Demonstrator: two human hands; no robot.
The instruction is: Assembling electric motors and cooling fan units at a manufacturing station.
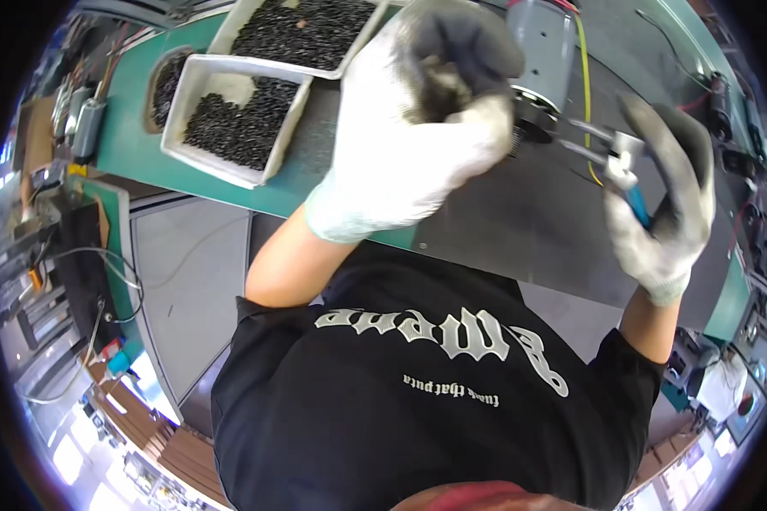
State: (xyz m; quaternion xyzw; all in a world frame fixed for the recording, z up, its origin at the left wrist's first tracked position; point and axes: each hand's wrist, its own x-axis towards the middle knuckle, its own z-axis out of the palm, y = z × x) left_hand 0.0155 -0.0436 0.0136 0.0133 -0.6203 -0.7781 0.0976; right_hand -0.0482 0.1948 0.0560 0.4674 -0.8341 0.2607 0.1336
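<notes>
My left hand (439, 94), in a white glove with grey fingers, is raised beside the dark lower end of a grey cylindrical motor (547, 55). Its fingers are curled in, and whatever they pinch is hidden. In my gloved right hand (669, 187) is a tool like circlip pliers (624, 162), with two thin metal prongs and a blue handle. The prongs point left toward the motor's dark end (537, 117). I cannot tell whether they touch it.
Two white bins, a nearer one (217, 168) and a farther one (362, 36), hold many small black parts. They stand on a green worktop (128, 145) with a dark mat (486, 221). A yellow cable (586, 77) runs beside the motor. A dark cylindrical device (719, 106) stands at right.
</notes>
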